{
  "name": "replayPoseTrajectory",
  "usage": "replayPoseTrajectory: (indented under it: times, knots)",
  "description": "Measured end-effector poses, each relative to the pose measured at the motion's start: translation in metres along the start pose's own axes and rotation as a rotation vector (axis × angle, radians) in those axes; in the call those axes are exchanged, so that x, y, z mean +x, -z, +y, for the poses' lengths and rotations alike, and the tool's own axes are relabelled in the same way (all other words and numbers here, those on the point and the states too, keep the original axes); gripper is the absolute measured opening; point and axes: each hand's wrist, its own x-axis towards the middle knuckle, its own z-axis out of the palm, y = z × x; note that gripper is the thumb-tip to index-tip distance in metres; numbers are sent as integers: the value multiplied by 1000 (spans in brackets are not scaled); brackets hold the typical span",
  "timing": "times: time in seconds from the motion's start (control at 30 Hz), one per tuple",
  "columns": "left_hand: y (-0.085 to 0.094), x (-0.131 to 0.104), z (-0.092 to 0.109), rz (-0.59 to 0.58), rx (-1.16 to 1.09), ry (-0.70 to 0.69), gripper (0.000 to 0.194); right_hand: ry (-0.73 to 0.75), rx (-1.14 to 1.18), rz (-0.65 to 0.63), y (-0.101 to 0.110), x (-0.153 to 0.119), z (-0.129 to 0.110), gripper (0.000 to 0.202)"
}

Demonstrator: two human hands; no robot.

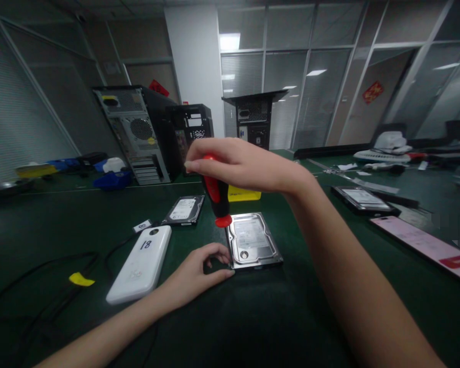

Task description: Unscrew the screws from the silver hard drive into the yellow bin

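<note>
A silver hard drive (250,240) lies label up on the dark green table, in front of me. My right hand (235,163) is wrapped over the top of a red and black screwdriver (217,197), which stands nearly upright with its shaft running down along the drive's left edge; its tip is hard to make out. At the drive's lower left corner, my left hand (203,268) rests on the table with fingers curled and the fingertips against the drive's edge. A second hard drive (184,209) lies behind and to the left.
A white power bank (141,266) marked 18 and black cables lie at the left. Computer cases (141,133) stand at the back, with a blue bin (112,180). Behind the drive is a yellow object (245,194). Another drive (362,199) and a pink panel (417,240) lie right.
</note>
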Motion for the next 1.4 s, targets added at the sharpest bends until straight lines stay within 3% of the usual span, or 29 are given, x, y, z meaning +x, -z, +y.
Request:
replayPoseTrajectory:
  times: [0.1,0.27,0.53,0.87,1.13,1.3,1.4]
  knots:
    - [0,0,2,-1,2,1,23,25,-7,0,-1,0,0,22]
    - [1,-1,5,-2,2,5,22,-41,19,-29,1,0,0,37]
    - [0,-1,4,2,7,10,23,-3,-21,-31,1,1,-2,27]
    - [1,-1,5,-4,2,8,22,-91,-16,16,-3,1,0,47]
    - [1,-1,6,-1,7,10,23,-5,22,19,-4,3,0,28]
    - [1,-1,6,1,17,14,25,13,46,-33,-2,2,-1,37]
    - [1,-1,6,-2,12,15,25,41,124,-81,0,1,-2,31]
